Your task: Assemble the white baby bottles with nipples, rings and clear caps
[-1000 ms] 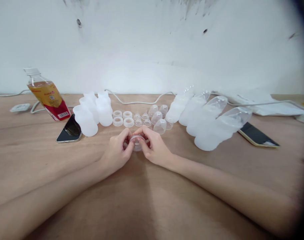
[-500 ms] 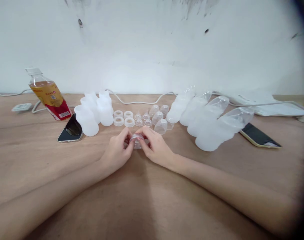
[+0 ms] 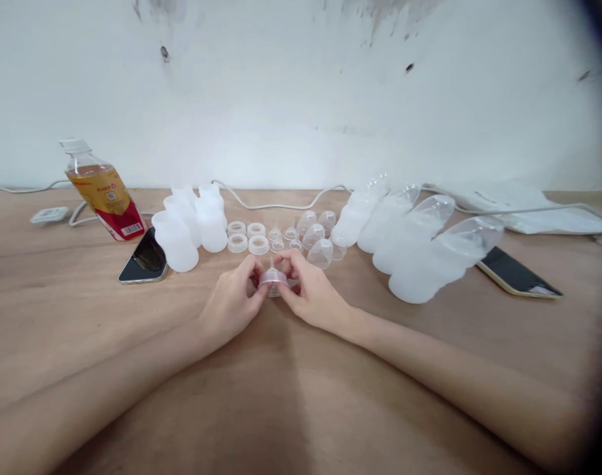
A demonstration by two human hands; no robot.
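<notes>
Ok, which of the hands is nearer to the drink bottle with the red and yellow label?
Left. The left hand, at the clear domed piece, is right of the drink bottle and nearer the camera; the right hand is farther right, across that piece.

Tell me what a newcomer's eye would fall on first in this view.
Probably the red-and-yellow drink bottle at the far left, the strongest colour here. Next, perhaps, the left hand and right hand, meeting near the centre around a small clear piece. The cloudy white dome-topped bottles grouped on the right also stand out.
</notes>
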